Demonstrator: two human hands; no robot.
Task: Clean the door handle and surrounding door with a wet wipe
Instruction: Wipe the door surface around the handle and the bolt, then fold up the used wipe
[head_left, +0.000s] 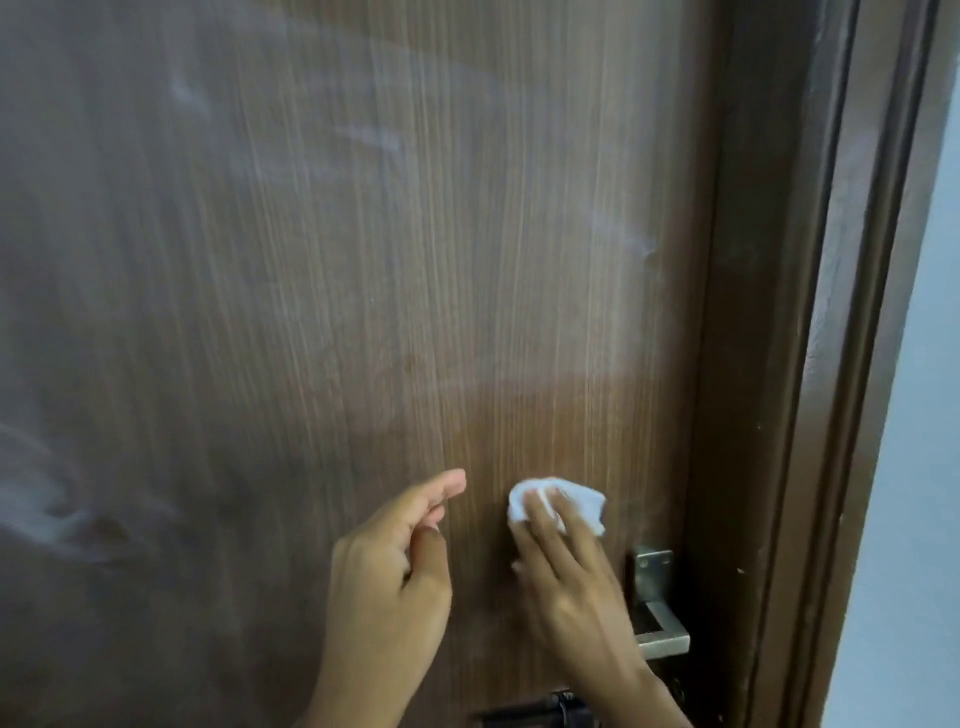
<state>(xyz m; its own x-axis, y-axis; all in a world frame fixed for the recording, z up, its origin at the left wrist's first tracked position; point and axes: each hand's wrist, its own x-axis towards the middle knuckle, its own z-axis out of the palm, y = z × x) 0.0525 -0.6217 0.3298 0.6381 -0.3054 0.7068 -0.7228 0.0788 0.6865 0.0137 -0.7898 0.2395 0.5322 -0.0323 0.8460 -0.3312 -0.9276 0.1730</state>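
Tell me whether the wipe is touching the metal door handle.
Apart. The head view shows bare door between the wipe and the door handle below it.

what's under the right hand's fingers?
A crumpled white wet wipe, pressed flat against the brown wood-grain door by the right hand, just above the metal door handle. The fingers cover the wipe's lower-left part; its rest shows. The left hand holds nothing.

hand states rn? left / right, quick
Left hand: loosely open, fingers curled, holding nothing, off the door.
Right hand: fingers extended, pressing the white wet wipe flat against the door, above the metal handle.
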